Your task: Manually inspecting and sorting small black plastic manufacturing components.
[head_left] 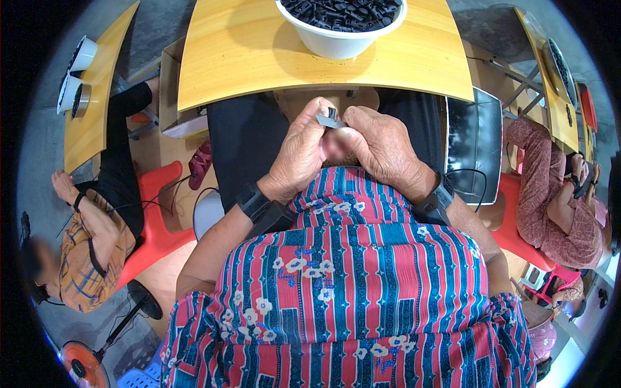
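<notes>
A striped shirt [362, 284] in red and blue with white flowers, worn by the person, fills the lower middle of the view; above it, at the top, spreads a yellow wooden counter [226, 52]; at the left edge a co-worker in a checked shirt [90, 271] sits on a red chair [158, 239]; at the right edge another co-worker in patterned reddish trousers [550, 187] is seated by a second yellow counter [550, 97]; on the middle counter, at its far side, stands a white bowl [339, 45] heaped with small black pieces [336, 11].

The person's left hand [297, 152] and right hand [386, 143] meet just below the counter's near edge, each with a dark band [435, 199] at the wrist; the right fingers are clamped on a small grey blade [328, 121], its pointed end toward the left thumb; the left fingers are closed around a tiny black piece [332, 112], just beside the blade and mostly hidden.
</notes>
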A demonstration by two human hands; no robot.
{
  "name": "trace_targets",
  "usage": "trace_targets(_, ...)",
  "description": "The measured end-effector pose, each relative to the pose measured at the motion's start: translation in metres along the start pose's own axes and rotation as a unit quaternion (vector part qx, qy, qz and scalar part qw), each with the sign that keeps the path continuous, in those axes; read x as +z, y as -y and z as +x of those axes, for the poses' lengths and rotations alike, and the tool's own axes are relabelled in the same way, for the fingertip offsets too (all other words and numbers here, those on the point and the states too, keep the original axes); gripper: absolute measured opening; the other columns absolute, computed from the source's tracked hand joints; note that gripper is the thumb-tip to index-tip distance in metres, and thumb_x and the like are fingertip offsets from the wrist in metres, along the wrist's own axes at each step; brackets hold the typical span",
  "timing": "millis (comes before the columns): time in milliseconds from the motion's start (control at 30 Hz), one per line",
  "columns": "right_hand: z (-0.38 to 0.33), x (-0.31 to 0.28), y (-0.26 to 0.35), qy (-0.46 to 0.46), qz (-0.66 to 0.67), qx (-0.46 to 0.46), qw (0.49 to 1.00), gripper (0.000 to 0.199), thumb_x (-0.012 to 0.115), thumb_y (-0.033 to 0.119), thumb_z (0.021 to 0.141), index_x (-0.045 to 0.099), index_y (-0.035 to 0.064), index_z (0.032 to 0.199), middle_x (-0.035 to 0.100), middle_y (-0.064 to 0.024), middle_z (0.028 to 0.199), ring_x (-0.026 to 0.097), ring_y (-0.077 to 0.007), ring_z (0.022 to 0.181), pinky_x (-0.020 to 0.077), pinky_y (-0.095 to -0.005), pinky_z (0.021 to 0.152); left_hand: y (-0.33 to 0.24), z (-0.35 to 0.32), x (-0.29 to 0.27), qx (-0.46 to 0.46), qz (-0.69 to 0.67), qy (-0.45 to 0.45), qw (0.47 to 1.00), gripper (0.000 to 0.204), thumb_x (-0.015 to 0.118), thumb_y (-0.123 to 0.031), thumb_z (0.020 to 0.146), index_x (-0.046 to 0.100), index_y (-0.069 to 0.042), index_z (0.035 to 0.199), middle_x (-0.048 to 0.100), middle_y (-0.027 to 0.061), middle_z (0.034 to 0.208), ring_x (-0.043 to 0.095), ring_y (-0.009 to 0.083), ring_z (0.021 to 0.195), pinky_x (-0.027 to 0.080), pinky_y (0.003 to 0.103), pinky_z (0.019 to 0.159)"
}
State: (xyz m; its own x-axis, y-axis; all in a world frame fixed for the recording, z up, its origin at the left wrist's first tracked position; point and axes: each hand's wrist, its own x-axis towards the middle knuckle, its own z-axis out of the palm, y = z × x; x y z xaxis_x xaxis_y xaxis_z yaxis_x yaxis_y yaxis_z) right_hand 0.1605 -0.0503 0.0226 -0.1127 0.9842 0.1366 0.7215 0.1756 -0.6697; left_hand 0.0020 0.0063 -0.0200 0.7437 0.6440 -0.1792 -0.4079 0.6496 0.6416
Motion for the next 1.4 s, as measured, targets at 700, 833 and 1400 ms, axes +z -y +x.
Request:
trace_targets(700, 0.0, 0.003, -0.004, 0.01, -0.042, -0.008, 0.999, 0.028, 0.048, 0.035, 0.095, 0.053, 0.0094, 0.086, 0.057, -0.012, 0.074, 0.059, -0.0343, 0.072, 0.0456, -0.0447, 0.062, 0.002, 0.0, -0.002, 0.015, -0.007, 0.034, 0.999, 0.018, 0.041, -0.025, 0.101, 0.044, -0.008, 0.101, 0.046, 0.002, 0.084, 0.048, 0.0091, 0.072, 0.045, 0.024, 0.066)
trace_targets(833, 0.001, 0.005, -0.005, 0.01, -0.023, -0.007, 1.0, 0.028, 0.048, 0.036, 0.095, 0.053, 0.0099, 0.084, 0.056, -0.0117, 0.072, 0.059, -0.0338, 0.07, 0.0455, -0.0443, 0.061, 0.003, 0.001, -0.003, 0.011, -0.03, 0.035, 0.999, 0.018, 0.042, -0.025, 0.101, 0.044, -0.008, 0.1, 0.045, 0.0018, 0.083, 0.049, 0.0101, 0.072, 0.046, 0.025, 0.068)
trace_targets(1400, 0.002, 0.01, -0.007, 0.003, 0.027, -0.009, 1.0, 0.027, 0.05, 0.034, 0.094, 0.054, 0.0096, 0.083, 0.058, -0.0132, 0.071, 0.059, -0.0357, 0.071, 0.0449, -0.0451, 0.061, 0.005, 0.0, -0.003, 0.022, -0.031, 0.03, 0.999, 0.015, 0.042, -0.021, 0.099, 0.044, -0.006, 0.098, 0.044, 0.0018, 0.083, 0.047, 0.0099, 0.075, 0.044, 0.024, 0.073)
